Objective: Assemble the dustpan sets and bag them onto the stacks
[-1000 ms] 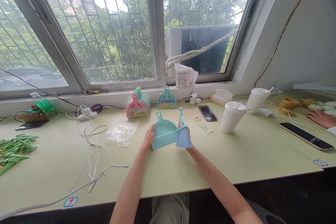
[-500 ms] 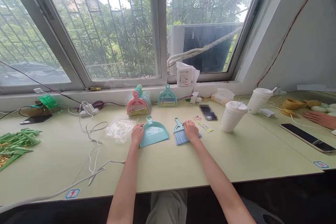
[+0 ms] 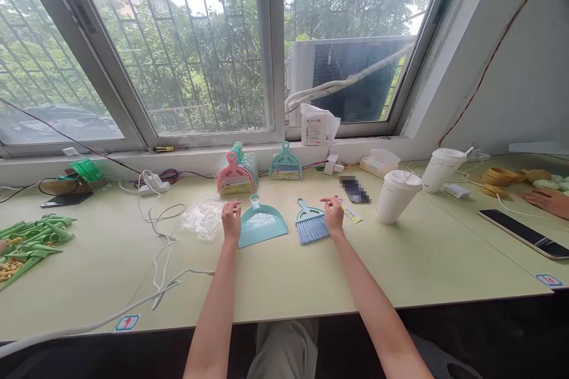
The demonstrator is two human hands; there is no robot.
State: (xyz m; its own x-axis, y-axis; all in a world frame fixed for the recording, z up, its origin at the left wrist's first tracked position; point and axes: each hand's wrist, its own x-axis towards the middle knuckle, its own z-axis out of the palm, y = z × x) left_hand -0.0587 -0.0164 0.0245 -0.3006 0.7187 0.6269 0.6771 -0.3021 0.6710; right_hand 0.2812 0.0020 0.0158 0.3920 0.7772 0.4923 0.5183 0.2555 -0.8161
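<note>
1. Dustpan (image 3: 264, 228) and brush (image 3: 312, 228), held up off the table (image 3: 284, 290) a second ago, now lie on it side by side, handles pointing away.
2. Front left: one white cable (image 3: 151, 296), its end near the left forearm.
3. Left hand (image 3: 232, 222): half open, fingers loosely curled, no hold visible; covers dustpan's left edge. Contact: can't tell.
4. Right hand (image 3: 333, 216): half open, fingers bent, forefinger pointing left, no hold visible; blocks view of brush's right end. Contact: can't tell.
5. Counts: 1 dustpan, 1 brush, both unwrapped.
6. Left of left hand: crumpled plastic wrap (image 3: 202, 219), just beside.
7. Right of right hand: one label strip (image 3: 351, 212), partly hidden; two white cups (image 3: 398, 196) farther right.
8. Right edge: one co-worker's hand (image 3: 549, 201).
9. Back: one pink-fronted stack of packs (image 3: 235, 176), count unclear; one green pack (image 3: 285, 163) beside it.
10. Farthest: window (image 3: 208, 47).
</note>
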